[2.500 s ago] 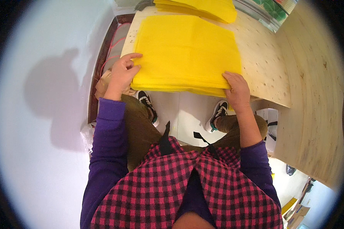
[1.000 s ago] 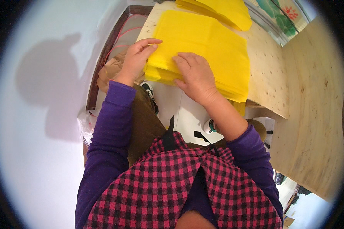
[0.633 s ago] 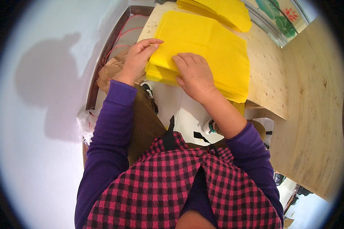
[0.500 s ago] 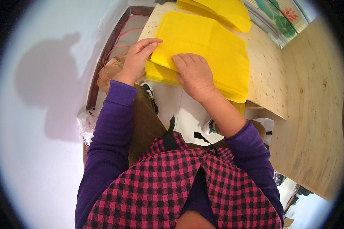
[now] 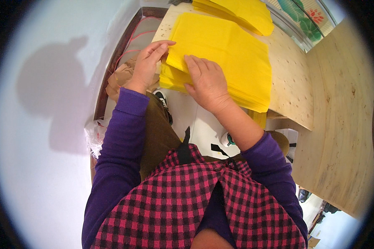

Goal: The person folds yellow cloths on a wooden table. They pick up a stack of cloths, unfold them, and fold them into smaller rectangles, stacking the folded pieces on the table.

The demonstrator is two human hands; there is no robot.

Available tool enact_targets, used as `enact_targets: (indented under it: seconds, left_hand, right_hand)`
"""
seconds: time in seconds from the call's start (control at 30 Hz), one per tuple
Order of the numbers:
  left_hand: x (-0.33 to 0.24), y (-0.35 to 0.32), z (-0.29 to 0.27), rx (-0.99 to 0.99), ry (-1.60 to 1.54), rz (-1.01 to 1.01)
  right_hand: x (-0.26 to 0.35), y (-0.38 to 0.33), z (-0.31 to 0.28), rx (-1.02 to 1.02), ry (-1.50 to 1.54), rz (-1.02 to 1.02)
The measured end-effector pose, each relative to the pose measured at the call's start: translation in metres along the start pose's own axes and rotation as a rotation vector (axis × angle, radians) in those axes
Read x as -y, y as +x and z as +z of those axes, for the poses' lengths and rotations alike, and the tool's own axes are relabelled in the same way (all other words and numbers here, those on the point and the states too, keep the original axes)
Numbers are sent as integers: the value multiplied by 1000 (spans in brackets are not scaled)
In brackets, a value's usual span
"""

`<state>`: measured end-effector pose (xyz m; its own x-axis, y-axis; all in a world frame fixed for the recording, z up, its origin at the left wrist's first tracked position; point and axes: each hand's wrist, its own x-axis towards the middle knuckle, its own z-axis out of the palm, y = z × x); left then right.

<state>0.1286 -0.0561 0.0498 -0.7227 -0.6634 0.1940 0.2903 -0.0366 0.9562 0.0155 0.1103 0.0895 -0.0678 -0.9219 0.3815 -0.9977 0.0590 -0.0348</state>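
A thick stack of yellow fabric-like sheets lies on the wooden table, its near edge jutting past the tabletop. My left hand is at the stack's left edge, thumb and forefinger closed about the upper sheets near the corner; its other fingers are partly hidden. On top of the near edge rests my right hand, fingers stretched flat over the top sheet and thumb apart, down by the stack's side. Below the top layer at the near left corner, a gap parts it from the lower sheets.
A second yellow pile sits farther back on the pale wooden table. An upright wooden panel stands at the right. Crumpled brown paper and a clear plastic bag lie at the left, by the wall.
My right hand has shifted slightly left along the near edge, its thumb spreading away from the fingers. The near left corner of the top layer has risen a little. My left hand has barely moved.
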Motion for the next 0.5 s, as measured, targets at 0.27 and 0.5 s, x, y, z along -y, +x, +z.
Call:
enact_targets:
  seconds: [0.27,0.5]
  left_hand:
    - [1,0,0,-13,-101,5]
    - [2,-1,-1,-6,-166,22]
  right_hand:
    - [6,2,4,-46,58,33]
    - [11,4,5,-56,72,75]
